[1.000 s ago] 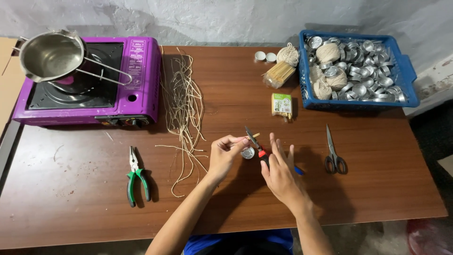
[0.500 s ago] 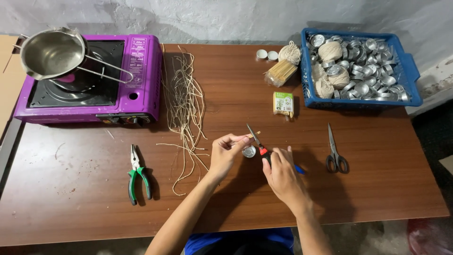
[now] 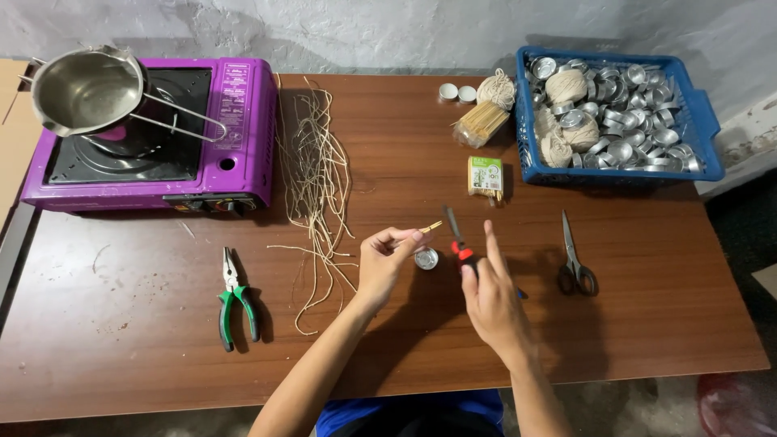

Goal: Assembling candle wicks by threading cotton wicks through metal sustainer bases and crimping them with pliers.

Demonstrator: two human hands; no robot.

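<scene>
**Both hands busy over the little foil cup**

So the left hand (image 3: 388,255) is pinched narrow, thumb and fingertips closed on a short pale wooden stick (image 3: 430,227) that pokes out to the right. Just below that tip sits a small round silver metal cup (image 3: 426,258) on the brown wooden table (image 3: 121,356), about mid-table. The right hand (image 3: 490,295) is wrapped around a red-and-black handled cutter (image 3: 458,243), its dark blade pointing to the far side, index finger stretched out straight. Whether the blade touches the stick, can't tell.

Compared with a second ago: the right hand's fingers were fanned open more, now they're tighter on the handle. The left hand sits in about the same spot.

Around them: loose tan wick strings (image 3: 316,178) to the left, green-handled pliers (image 3: 236,295) nearer left, black scissors (image 3: 575,259) to the right, blue plastic basket (image 3: 700,121) far right
</scene>
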